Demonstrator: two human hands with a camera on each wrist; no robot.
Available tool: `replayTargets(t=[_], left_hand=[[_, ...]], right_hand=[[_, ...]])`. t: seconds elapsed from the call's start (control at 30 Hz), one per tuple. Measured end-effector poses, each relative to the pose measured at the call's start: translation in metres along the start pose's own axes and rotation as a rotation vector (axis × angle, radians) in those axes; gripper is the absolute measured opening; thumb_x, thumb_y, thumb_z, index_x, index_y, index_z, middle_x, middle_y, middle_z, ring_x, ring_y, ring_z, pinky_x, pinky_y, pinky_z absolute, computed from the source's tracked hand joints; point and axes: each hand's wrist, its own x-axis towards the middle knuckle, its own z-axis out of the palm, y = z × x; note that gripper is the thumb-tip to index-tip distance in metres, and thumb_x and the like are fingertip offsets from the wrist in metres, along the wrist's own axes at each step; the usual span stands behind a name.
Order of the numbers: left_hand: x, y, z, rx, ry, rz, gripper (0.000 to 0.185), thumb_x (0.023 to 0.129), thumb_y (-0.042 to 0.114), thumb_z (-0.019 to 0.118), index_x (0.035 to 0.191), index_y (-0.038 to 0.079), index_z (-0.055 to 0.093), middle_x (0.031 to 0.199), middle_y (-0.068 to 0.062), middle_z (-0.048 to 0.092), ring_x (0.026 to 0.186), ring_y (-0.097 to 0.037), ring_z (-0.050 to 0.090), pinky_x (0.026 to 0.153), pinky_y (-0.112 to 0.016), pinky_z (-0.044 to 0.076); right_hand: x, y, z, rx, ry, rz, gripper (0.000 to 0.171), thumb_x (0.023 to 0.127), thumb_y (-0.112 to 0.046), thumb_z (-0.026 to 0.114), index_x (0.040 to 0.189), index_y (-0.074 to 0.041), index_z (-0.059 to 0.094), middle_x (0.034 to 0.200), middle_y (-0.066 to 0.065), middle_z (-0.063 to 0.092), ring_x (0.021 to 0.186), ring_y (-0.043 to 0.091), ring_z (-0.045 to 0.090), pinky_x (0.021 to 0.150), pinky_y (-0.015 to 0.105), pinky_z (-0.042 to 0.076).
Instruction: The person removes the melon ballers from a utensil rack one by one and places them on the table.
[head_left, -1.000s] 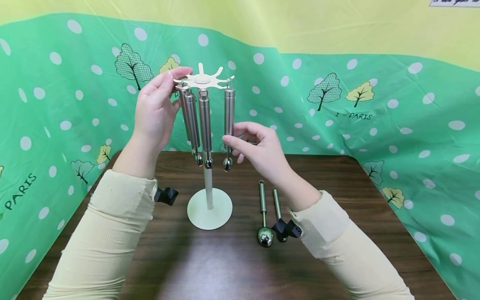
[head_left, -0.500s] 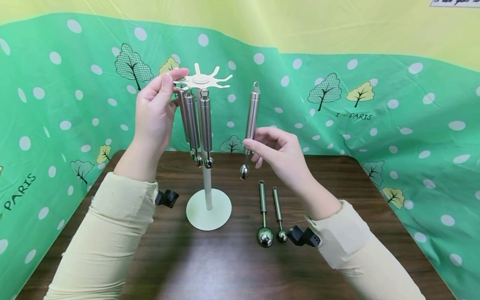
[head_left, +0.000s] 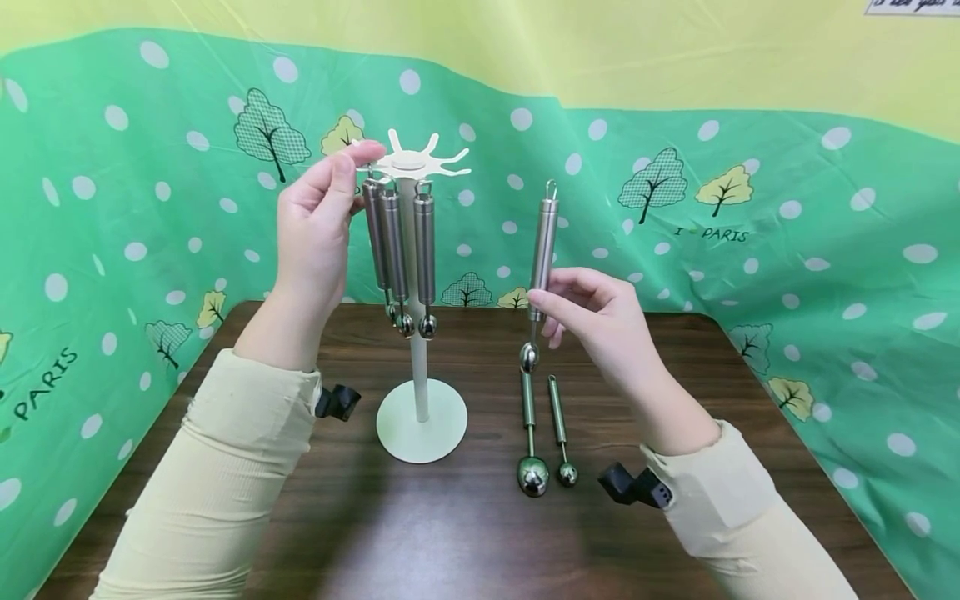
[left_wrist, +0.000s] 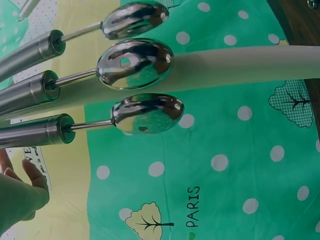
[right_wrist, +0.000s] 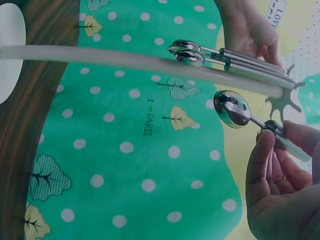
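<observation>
My right hand (head_left: 600, 321) pinches the lower handle of a steel melon baller (head_left: 545, 242) between thumb and fingers. It is held nearly upright, wire loop on top and bowl down, apart from the white rack. In the right wrist view its round bowl (right_wrist: 231, 108) shows beyond the fingertips. My left hand (head_left: 318, 217) pinches an arm at the left of the rack's spoked top (head_left: 408, 161). Below that top hang 3 more melon ballers, one of them (head_left: 425, 250) in front of the pole; their bowls (left_wrist: 135, 64) fill the upper left wrist view.
The rack's round base (head_left: 422, 442) stands on the dark wooden table (head_left: 450, 542). Right of it lie a larger melon baller (head_left: 533, 477) and a smaller one (head_left: 567, 473), bowls toward me. A green and yellow patterned cloth (head_left: 675, 275) hangs behind the table.
My right hand has lifted the melon baller off a right arm of the rack and carried it rightward, slightly downward. My left hand keeps its grip on the rack's top.
</observation>
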Motion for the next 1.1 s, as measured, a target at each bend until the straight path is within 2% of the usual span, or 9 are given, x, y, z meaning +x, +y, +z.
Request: replayTargets(t=[0.13, 0.33, 0.5, 0.7, 0.93, 1.1], left_hand=[[-0.001, 0.000, 0.001, 0.033, 0.013, 0.020, 0.027, 0.104, 0.017, 0.049, 0.103, 0.009, 0.075, 0.110, 0.009, 0.070, 0.123, -0.018, 0.053, 0.084, -0.029, 0.046], [-0.003, 0.001, 0.002, 0.086, 0.012, 0.032, 0.030, 0.104, 0.018, 0.049, 0.111, -0.001, 0.071, 0.111, 0.010, 0.069, 0.127, -0.015, 0.052, 0.088, -0.030, 0.047], [-0.005, 0.002, 0.002, 0.156, 0.011, 0.037, 0.032, 0.104, 0.018, 0.050, 0.116, -0.003, 0.069, 0.114, 0.010, 0.068, 0.129, -0.012, 0.050, 0.089, -0.030, 0.043], [-0.006, 0.002, 0.004, 0.171, 0.020, 0.064, 0.031, 0.104, 0.017, 0.050, 0.115, -0.004, 0.069, 0.111, 0.012, 0.068, 0.128, -0.012, 0.051, 0.087, -0.031, 0.040], [-0.008, 0.004, 0.006, 0.218, 0.021, 0.104, 0.031, 0.103, 0.014, 0.050, 0.116, -0.008, 0.068, 0.121, -0.007, 0.067, 0.132, -0.017, 0.051, 0.111, -0.029, 0.038], [-0.008, 0.005, 0.009, 0.240, 0.022, 0.124, 0.030, 0.103, 0.013, 0.050, 0.115, -0.009, 0.068, 0.123, -0.013, 0.066, 0.129, -0.017, 0.052, 0.113, -0.030, 0.037]], right_hand=[[-0.004, 0.004, -0.006, -0.024, 0.009, 0.013, 0.011, 0.091, -0.012, 0.071, 0.101, -0.007, 0.070, 0.073, -0.001, 0.067, 0.057, 0.015, 0.061, 0.056, 0.029, 0.055], [-0.010, 0.015, -0.015, -0.008, 0.021, 0.042, 0.008, 0.091, -0.010, 0.070, 0.099, -0.011, 0.071, 0.073, -0.003, 0.067, 0.058, 0.013, 0.061, 0.055, 0.028, 0.055], [-0.017, 0.028, -0.019, 0.001, 0.031, 0.062, 0.006, 0.092, -0.009, 0.068, 0.098, -0.009, 0.071, 0.072, -0.003, 0.065, 0.058, 0.012, 0.061, 0.055, 0.027, 0.054], [-0.024, 0.040, -0.023, 0.021, 0.050, 0.072, 0.007, 0.093, -0.006, 0.066, 0.094, -0.011, 0.071, 0.068, -0.003, 0.064, 0.057, 0.012, 0.061, 0.052, 0.026, 0.054], [-0.032, 0.050, -0.031, -0.002, 0.067, 0.095, 0.006, 0.093, -0.007, 0.067, 0.095, -0.010, 0.071, 0.068, -0.004, 0.065, 0.057, 0.011, 0.061, 0.051, 0.026, 0.053], [-0.038, 0.059, -0.037, -0.009, 0.080, 0.124, 0.010, 0.094, -0.007, 0.066, 0.092, -0.015, 0.072, 0.068, -0.004, 0.064, 0.056, 0.011, 0.061, 0.051, 0.026, 0.054]])
